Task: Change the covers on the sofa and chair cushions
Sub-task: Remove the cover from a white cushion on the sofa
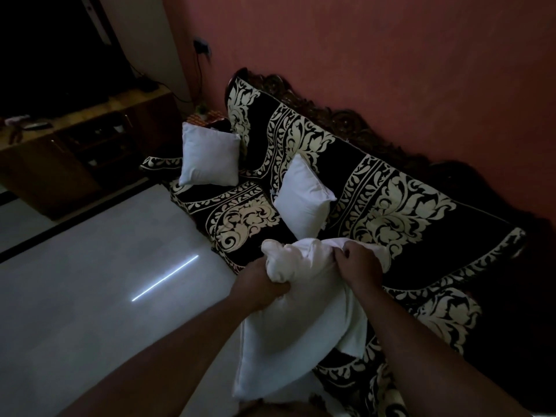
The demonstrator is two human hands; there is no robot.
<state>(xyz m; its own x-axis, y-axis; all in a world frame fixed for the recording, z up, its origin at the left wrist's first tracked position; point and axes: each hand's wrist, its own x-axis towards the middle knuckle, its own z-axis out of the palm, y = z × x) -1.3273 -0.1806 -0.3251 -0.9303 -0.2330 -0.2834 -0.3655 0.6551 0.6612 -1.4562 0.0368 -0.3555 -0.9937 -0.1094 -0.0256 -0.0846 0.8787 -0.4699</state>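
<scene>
There are no words, numbers, labels or signs to read here. The room is dark. The sofa cloth has only leaf and swirl shapes on it, no letters. The white cushions on the sofa are plain. The things on the cabinet left of the sofa are too dark and small to read.

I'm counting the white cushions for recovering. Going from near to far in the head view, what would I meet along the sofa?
The held cushion, gripped by the left hand and right hand → the middle cushion leaning on the sofa back → the far cushion at the sofa's end.
</scene>
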